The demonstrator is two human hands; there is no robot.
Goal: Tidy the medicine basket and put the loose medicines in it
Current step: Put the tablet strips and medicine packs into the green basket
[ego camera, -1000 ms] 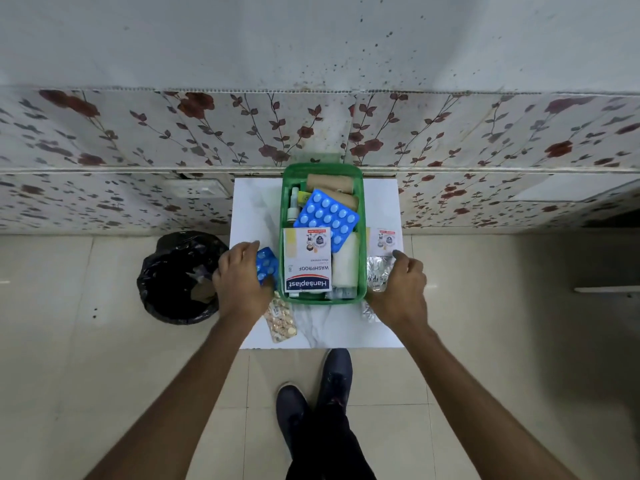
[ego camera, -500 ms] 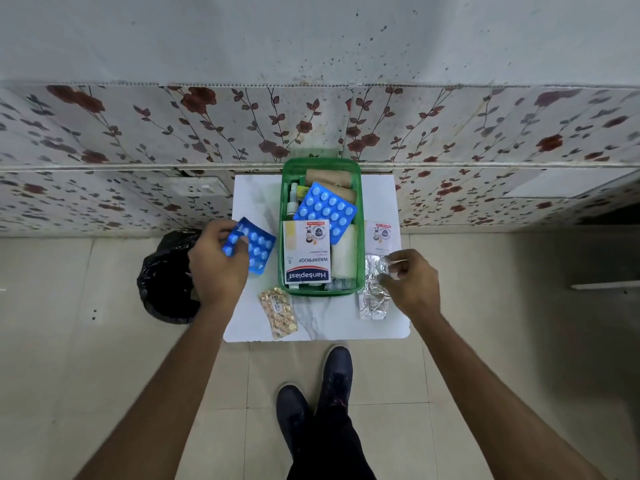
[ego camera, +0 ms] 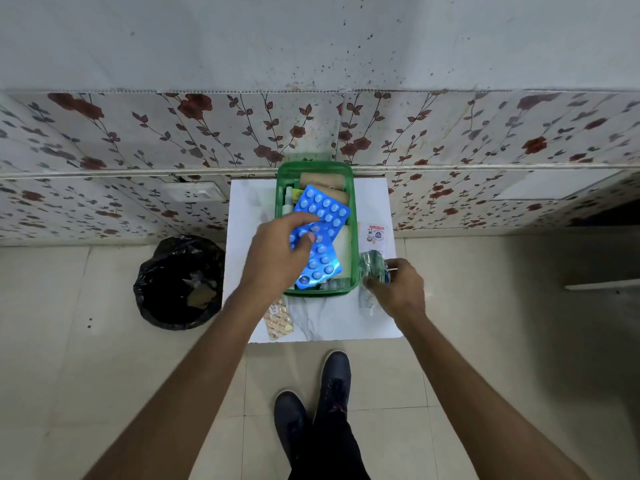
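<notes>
A green medicine basket (ego camera: 354, 216) stands on a small white table (ego camera: 247, 216) against the wall. It holds rolls, a tube and a blue blister pack (ego camera: 323, 206). My left hand (ego camera: 277, 261) pinches a second blue blister pack (ego camera: 320, 263) and holds it over the near half of the basket, hiding the box beneath. My right hand (ego camera: 400, 287) grips a silver blister strip (ego camera: 372, 268) just right of the basket. An orange pill strip (ego camera: 278, 320) lies on the table's near edge, partly under my left forearm. A small white sachet (ego camera: 376, 233) lies right of the basket.
A black bin (ego camera: 180, 282) lined with a bag stands on the floor left of the table. A floral-patterned wall runs behind the table, with a socket (ego camera: 194, 195) to the left. My shoes (ego camera: 313, 403) are on the tiled floor below the table.
My left hand has carried the second blue blister pack from the table's left side rightward over the basket. My right hand has lifted the silver strip's far end off the table.
</notes>
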